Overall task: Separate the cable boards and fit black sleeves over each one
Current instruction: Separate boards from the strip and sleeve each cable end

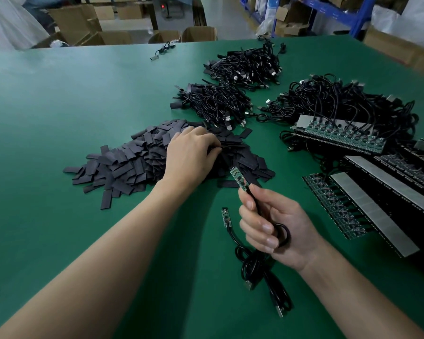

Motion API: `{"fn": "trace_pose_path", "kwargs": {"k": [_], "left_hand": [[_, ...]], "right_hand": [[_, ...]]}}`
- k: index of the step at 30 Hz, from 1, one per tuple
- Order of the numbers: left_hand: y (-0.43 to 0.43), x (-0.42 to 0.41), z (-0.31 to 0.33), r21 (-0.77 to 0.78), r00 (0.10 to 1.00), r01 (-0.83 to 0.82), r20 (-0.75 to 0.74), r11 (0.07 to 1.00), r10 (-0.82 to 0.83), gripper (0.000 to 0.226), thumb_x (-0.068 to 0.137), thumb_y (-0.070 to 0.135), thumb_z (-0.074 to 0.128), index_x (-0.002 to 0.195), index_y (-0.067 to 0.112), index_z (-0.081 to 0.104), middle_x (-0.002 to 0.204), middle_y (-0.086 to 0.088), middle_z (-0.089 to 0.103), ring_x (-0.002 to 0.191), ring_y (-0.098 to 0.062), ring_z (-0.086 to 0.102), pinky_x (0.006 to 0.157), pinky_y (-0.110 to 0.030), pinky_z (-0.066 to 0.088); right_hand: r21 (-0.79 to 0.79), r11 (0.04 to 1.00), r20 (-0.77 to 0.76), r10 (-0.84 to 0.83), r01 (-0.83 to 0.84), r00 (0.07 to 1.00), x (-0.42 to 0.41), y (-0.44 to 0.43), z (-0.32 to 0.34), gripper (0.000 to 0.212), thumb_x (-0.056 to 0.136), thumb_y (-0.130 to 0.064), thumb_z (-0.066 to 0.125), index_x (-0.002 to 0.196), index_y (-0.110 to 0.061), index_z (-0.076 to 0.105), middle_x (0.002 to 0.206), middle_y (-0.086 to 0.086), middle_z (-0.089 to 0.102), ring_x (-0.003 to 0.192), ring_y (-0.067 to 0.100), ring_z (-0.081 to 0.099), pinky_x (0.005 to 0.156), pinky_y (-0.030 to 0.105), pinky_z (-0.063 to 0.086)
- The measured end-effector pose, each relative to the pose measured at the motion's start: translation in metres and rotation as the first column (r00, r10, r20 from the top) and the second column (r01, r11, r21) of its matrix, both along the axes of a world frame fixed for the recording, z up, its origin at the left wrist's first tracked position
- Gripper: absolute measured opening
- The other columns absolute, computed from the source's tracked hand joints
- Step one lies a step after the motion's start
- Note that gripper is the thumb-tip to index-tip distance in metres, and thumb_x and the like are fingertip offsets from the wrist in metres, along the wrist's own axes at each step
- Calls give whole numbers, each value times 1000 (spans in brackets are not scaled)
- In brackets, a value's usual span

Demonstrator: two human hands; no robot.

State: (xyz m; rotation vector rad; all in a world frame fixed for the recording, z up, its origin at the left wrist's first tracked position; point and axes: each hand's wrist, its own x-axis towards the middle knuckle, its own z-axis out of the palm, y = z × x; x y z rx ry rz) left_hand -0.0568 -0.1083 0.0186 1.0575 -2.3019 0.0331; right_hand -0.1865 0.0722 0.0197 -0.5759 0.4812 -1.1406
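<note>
A heap of flat black sleeves (127, 162) lies on the green table (71, 99). My left hand (191, 155) reaches into the right part of the heap, fingers curled down among the sleeves; whether it pinches one is hidden. My right hand (272, 223) grips a black cable just below its small green board (239, 178), which points up toward the heap. A second cable with a bare green board (226, 217) lies on the table by my right hand, its coil and USB plugs (262, 272) under my wrist.
Panels of joined boards with cables (338, 135) and long strips (375, 211) lie at the right. Two piles of sleeved cables (213, 101) (247, 64) sit behind the heap. A lone cable (162, 51) rests near the far edge. Cardboard boxes stand beyond the table.
</note>
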Motion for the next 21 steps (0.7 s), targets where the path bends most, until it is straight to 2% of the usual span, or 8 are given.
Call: {"fn": "trace_pose_path", "kwargs": {"k": [4, 6, 9, 11, 14, 16, 18, 21], "left_hand": [[15, 9, 6, 30, 956, 60, -289, 998, -49, 5, 91, 21, 71, 91, 16, 73, 100, 6, 72, 91, -16, 67, 82, -36, 54], [29, 15, 9, 196, 848, 159, -529, 968, -32, 6, 91, 15, 69, 86, 16, 66, 100, 8, 75, 91, -11, 71, 81, -33, 58], [60, 28, 12, 423, 610, 434, -788, 795, 86, 16, 94, 8, 64, 84, 17, 56, 98, -5, 79, 93, -20, 77, 77, -29, 60], [80, 40, 11, 466, 516, 566, -844, 680, 149, 18, 96, 2, 61, 85, 13, 53, 96, -13, 78, 92, -29, 77, 77, -30, 61], [102, 59, 10, 512, 548, 563, -819, 649, 171, 16, 94, 4, 63, 85, 11, 52, 91, -12, 78, 83, -26, 77, 68, -25, 58], [111, 68, 7, 532, 558, 547, -808, 647, 192, 18, 93, 5, 69, 85, 10, 55, 90, -13, 77, 81, -22, 76, 68, -24, 56], [117, 73, 7, 547, 556, 557, -804, 625, 209, 17, 88, 9, 78, 82, 13, 61, 92, -17, 75, 85, -21, 74, 75, -25, 56], [121, 75, 7, 570, 591, 590, -787, 572, 175, 16, 78, 12, 82, 74, 20, 69, 92, -5, 76, 81, -14, 70, 76, -21, 54]], "right_hand": [[-2, 1000, 0, -22, 22, 1000, -2, 0, 1, 30, 102, -30, 49, 77, -15, 56, 50, -4, 47, 35, 7, 45, 35, 19, 41], [-10, 999, -2, -39, 39, 999, -2, 0, 2, 30, 101, -31, 49, 75, -16, 54, 49, -5, 45, 35, 7, 44, 36, 20, 40], [-27, 996, 21, -90, 90, 996, -6, 0, 5, 29, 98, -31, 51, 74, -16, 54, 48, -5, 45, 34, 7, 44, 35, 19, 40], [-63, 981, 69, -181, 186, 981, -15, 1, 10, 28, 99, -31, 51, 77, -14, 58, 47, -6, 48, 34, 5, 46, 34, 17, 41], [-226, 900, -52, -392, 372, 918, -27, 2, 18, 29, 99, -41, 56, 85, -17, 64, 49, -7, 50, 36, 4, 44, 37, 16, 38], [-413, 806, -353, -571, 424, 741, -24, 4, 19, 32, 93, -54, 64, 85, -23, 66, 55, -8, 46, 43, 6, 36, 41, 21, 29], [-587, 731, -582, -680, 347, 446, -13, 6, 16, 31, 95, -58, 60, 86, -28, 66, 58, -6, 42, 48, 9, 32, 44, 29, 23], [-745, 653, -638, -757, 138, 143, 4, 7, 10, 30, 103, -44, 51, 92, -21, 67, 62, -15, 48, 50, 2, 39, 49, 15, 25]]}}
